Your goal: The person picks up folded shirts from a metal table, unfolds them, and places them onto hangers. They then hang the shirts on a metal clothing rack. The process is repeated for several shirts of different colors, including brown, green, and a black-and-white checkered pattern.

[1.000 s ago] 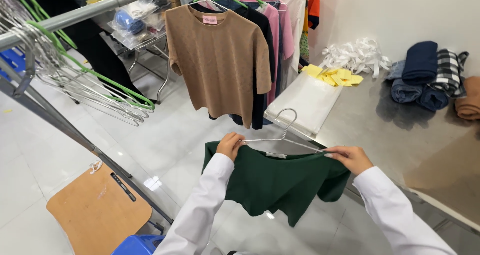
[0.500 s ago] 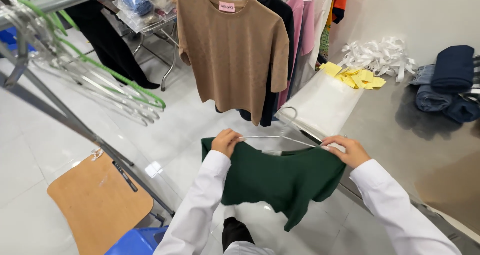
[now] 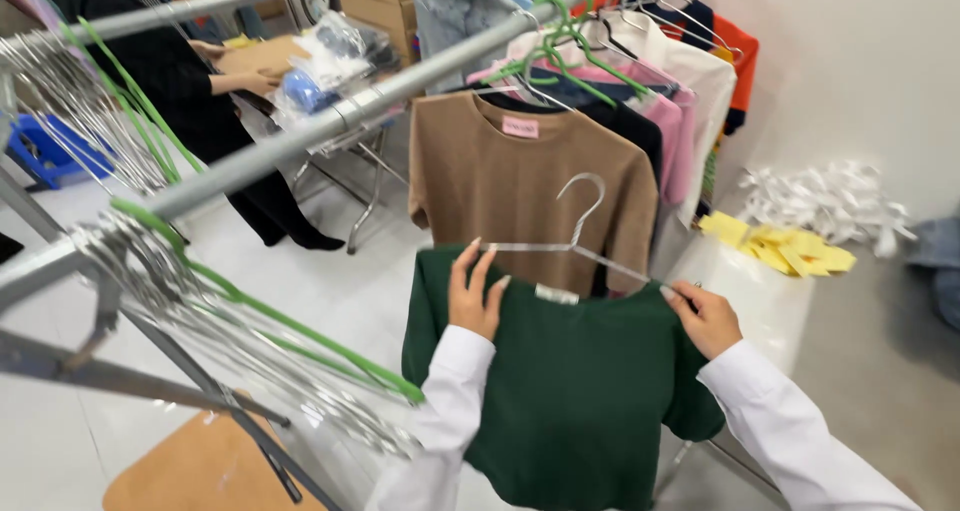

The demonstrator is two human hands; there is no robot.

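Note:
A dark green knit top (image 3: 575, 391) hangs on a thin metal wire hanger (image 3: 575, 236) that I hold up in front of me. My left hand (image 3: 473, 296) grips the top's left shoulder and the hanger's end. The right shoulder and the other end of the wire are pinched by my right hand (image 3: 705, 318). The hanger's hook points up, just in front of a tan knit top (image 3: 520, 186) hanging on the grey metal rail (image 3: 340, 121).
More garments, pink, white, navy and orange, hang further along the rail on green hangers (image 3: 570, 31). Empty wire hangers (image 3: 210, 321) crowd a lower rail at left. Another person in black (image 3: 190, 81) stands behind. Yellow cloths (image 3: 780, 246) and white strips (image 3: 825, 196) lie on a table at right.
I have lifted the green top and hanger up and toward the rail. The view has tilted up, so the tan top and rail now sit much closer.

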